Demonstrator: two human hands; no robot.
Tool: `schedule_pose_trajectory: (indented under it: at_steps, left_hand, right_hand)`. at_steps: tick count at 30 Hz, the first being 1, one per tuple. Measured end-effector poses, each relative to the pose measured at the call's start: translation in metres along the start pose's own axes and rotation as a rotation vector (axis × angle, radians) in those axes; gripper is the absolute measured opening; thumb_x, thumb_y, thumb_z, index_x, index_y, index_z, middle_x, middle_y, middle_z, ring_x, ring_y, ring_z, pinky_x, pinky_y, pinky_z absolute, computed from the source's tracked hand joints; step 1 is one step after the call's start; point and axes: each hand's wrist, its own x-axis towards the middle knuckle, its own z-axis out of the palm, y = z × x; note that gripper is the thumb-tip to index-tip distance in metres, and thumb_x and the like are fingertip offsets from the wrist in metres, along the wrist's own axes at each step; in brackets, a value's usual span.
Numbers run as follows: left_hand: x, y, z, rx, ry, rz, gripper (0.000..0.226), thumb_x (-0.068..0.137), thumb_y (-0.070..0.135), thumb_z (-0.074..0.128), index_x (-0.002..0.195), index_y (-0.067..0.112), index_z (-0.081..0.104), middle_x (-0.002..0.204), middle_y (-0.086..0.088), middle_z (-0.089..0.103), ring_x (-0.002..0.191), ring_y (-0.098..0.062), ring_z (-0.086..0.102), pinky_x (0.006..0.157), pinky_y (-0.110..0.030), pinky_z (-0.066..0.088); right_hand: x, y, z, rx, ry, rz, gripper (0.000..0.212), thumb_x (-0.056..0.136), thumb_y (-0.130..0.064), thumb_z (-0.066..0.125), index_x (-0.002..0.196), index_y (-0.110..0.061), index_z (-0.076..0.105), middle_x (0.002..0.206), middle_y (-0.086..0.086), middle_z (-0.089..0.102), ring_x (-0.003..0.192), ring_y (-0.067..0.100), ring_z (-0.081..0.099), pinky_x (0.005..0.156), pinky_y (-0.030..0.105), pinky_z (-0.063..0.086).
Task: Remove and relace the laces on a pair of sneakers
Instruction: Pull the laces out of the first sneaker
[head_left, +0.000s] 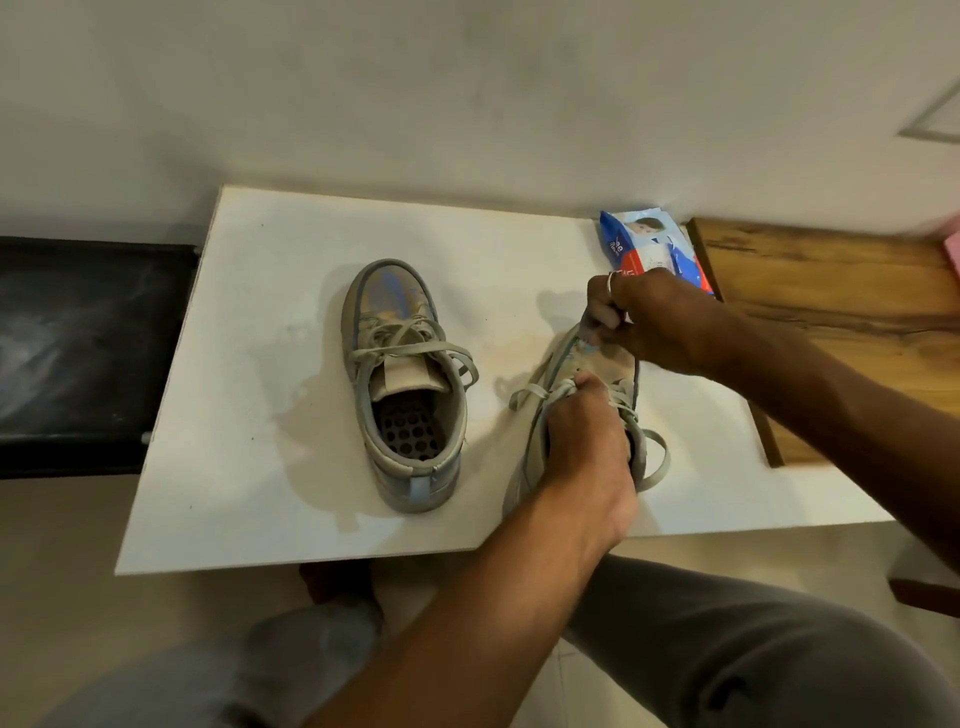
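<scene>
At five o'clock on the white bench (260, 467), the left hand (582, 447) has its grip closed on the right sneaker (561, 364) and its laces (657, 457). Beyond, the right hand (660, 322) pinches a lace at the toe. Hard tugging could tighten a crossing. The other sneaker (405, 384) sits at centre, still laced.
</scene>
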Motion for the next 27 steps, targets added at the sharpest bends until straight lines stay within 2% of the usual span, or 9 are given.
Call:
schedule_pose_trajectory:
  at_steps: [2, 4, 6, 10, 13, 16, 20, 23, 27]
  left_hand:
    - [-0.002, 0.001, 0.001, -0.011, -0.006, -0.013, 0.020, 0.100, 0.028, 0.047, 0.086, 0.023, 0.061, 0.088, 0.000, 0.067, 0.084, -0.014, 0.064, 0.077, -0.027, 0.051]
    - [-0.004, 0.002, 0.000, -0.012, -0.008, -0.015, 0.021, 0.100, 0.027, 0.046, 0.085, 0.022, 0.060, 0.089, 0.000, 0.067, 0.086, -0.014, 0.064, 0.079, -0.027, 0.050]
    - [-0.004, 0.002, 0.001, -0.011, -0.014, -0.009, 0.021, 0.100, 0.026, 0.046, 0.087, 0.022, 0.062, 0.092, 0.000, 0.068, 0.089, -0.015, 0.065, 0.081, -0.028, 0.051]
    - [-0.002, 0.001, 0.002, -0.013, -0.005, 0.008, 0.022, 0.100, 0.026, 0.046, 0.087, 0.023, 0.064, 0.091, 0.000, 0.070, 0.090, -0.017, 0.066, 0.079, -0.028, 0.051]
    - [-0.003, 0.000, 0.001, -0.006, -0.004, 0.001, 0.022, 0.100, 0.028, 0.046, 0.088, 0.022, 0.064, 0.091, -0.001, 0.070, 0.089, -0.017, 0.067, 0.081, -0.029, 0.052]
    - [-0.004, 0.002, 0.000, 0.004, -0.011, 0.002, 0.023, 0.100, 0.028, 0.046, 0.086, 0.022, 0.064, 0.086, 0.001, 0.069, 0.085, -0.014, 0.065, 0.075, -0.026, 0.050]
    - [-0.005, 0.001, 0.001, 0.014, -0.013, -0.015, 0.021, 0.100, 0.030, 0.046, 0.090, 0.023, 0.064, 0.093, 0.000, 0.069, 0.090, -0.015, 0.066, 0.079, -0.028, 0.050]
    - [-0.004, 0.001, 0.000, 0.017, -0.008, -0.013, 0.021, 0.100, 0.031, 0.046, 0.092, 0.023, 0.064, 0.092, 0.000, 0.069, 0.089, -0.015, 0.066, 0.085, -0.030, 0.052]
    - [-0.003, 0.002, -0.001, 0.038, -0.001, -0.013, 0.023, 0.100, 0.031, 0.048, 0.087, 0.021, 0.065, 0.086, -0.001, 0.068, 0.082, -0.015, 0.064, 0.074, -0.028, 0.052]
  right_hand:
    - [0.002, 0.002, -0.004, 0.056, 0.003, 0.009, 0.028, 0.091, 0.005, 0.058, 0.074, -0.015, 0.048, 0.082, -0.015, 0.060, 0.095, 0.016, 0.066, 0.078, 0.019, 0.054]
    - [0.006, 0.002, -0.007, 0.056, 0.068, 0.053, 0.032, 0.092, 0.003, 0.057, 0.072, -0.018, 0.044, 0.083, -0.018, 0.059, 0.094, 0.014, 0.067, 0.069, 0.005, 0.045]
    - [0.005, -0.004, 0.000, 0.025, 0.076, 0.048, 0.030, 0.093, 0.000, 0.057, 0.073, -0.018, 0.044, 0.080, -0.018, 0.055, 0.086, 0.013, 0.064, 0.062, 0.002, 0.041]
    - [0.006, -0.013, 0.008, -0.022, 0.035, -0.011, 0.014, 0.094, -0.005, 0.059, 0.083, -0.013, 0.053, 0.081, -0.014, 0.058, 0.086, 0.015, 0.062, 0.072, 0.019, 0.047]
    - [0.014, -0.008, -0.002, -0.004, 0.021, 0.047, 0.025, 0.095, -0.009, 0.058, 0.079, -0.024, 0.046, 0.095, -0.002, 0.067, 0.092, 0.016, 0.066, 0.077, 0.024, 0.052]
    - [0.008, -0.020, 0.004, -0.002, -0.001, -0.049, 0.022, 0.094, -0.010, 0.061, 0.079, -0.020, 0.047, 0.092, 0.001, 0.068, 0.085, 0.017, 0.066, 0.077, 0.033, 0.056]
    - [0.011, -0.017, 0.002, -0.037, -0.037, -0.019, 0.011, 0.093, -0.008, 0.060, 0.088, -0.016, 0.054, 0.091, 0.002, 0.065, 0.087, 0.019, 0.064, 0.079, 0.037, 0.056]
    - [0.015, -0.014, -0.003, -0.038, -0.018, 0.031, 0.015, 0.094, -0.006, 0.058, 0.088, -0.017, 0.051, 0.093, 0.002, 0.065, 0.087, 0.016, 0.063, 0.080, 0.031, 0.054]
    - [0.008, -0.024, 0.005, -0.035, -0.061, -0.063, 0.022, 0.093, -0.006, 0.059, 0.079, -0.019, 0.047, 0.082, -0.003, 0.063, 0.079, 0.015, 0.062, 0.071, 0.027, 0.050]
